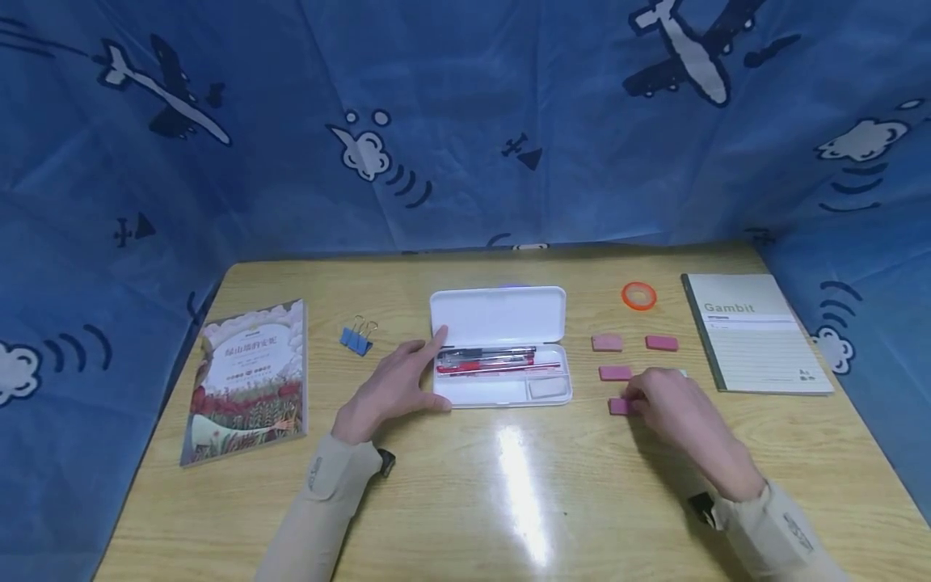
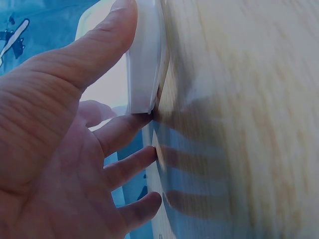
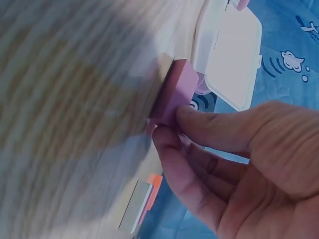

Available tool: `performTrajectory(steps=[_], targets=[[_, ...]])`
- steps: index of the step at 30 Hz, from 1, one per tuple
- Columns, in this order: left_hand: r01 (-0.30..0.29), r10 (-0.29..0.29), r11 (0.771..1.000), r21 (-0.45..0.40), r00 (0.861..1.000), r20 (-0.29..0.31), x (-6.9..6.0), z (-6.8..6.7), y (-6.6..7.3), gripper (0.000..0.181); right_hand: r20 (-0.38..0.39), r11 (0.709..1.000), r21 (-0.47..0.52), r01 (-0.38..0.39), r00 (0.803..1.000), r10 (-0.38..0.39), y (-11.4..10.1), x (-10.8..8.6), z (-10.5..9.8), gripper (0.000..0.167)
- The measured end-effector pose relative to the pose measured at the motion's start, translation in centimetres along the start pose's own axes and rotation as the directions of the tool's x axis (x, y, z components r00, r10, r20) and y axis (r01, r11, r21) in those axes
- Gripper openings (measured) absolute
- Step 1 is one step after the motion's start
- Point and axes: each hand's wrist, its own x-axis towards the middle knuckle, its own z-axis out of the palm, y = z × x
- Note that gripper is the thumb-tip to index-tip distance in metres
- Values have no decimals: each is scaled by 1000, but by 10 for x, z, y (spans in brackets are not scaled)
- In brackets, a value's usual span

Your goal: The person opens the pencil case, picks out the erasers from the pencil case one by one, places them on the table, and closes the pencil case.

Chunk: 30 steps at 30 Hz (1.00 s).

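A white pencil case (image 1: 498,316) lies with its lid raised at the middle of the table. Inside are several pens (image 1: 494,360) and a white eraser (image 1: 547,387) in a small compartment. At the case's left end rests my left hand (image 1: 396,380), thumb by the front corner and index finger near the lid; its fingers are fairly straight in the left wrist view. My right hand (image 1: 669,400) pinches one end of a pink eraser (image 3: 175,92) between thumb and fingers, low over the table. More pink erasers (image 1: 615,373) lie just beyond that hand, partly hidden by it.
A book (image 1: 250,380) and a blue binder clip (image 1: 356,339) lie on the left. On the right are a roll of tape with an orange ring (image 1: 639,296) and a notebook (image 1: 756,335). Blue printed cloth (image 1: 465,162) hangs behind the table.
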Motion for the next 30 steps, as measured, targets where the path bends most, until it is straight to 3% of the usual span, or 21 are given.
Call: performTrajectory(steps=[12,22,30], targets=[[-10,10,1000,-4,1000,-1,0,0,1,117,-44,1000,-7,23,999,-23,4,3,4,10],[-10,10,1000,-14,1000,-1,0,-1,1,116,0,999,-34,-16,1000,16,3,4,1,12],[-9,9,1000,-10,1000,-2,0,0,-1,116,-52,997,-72,1,999,-4,-3,8,-5,17]])
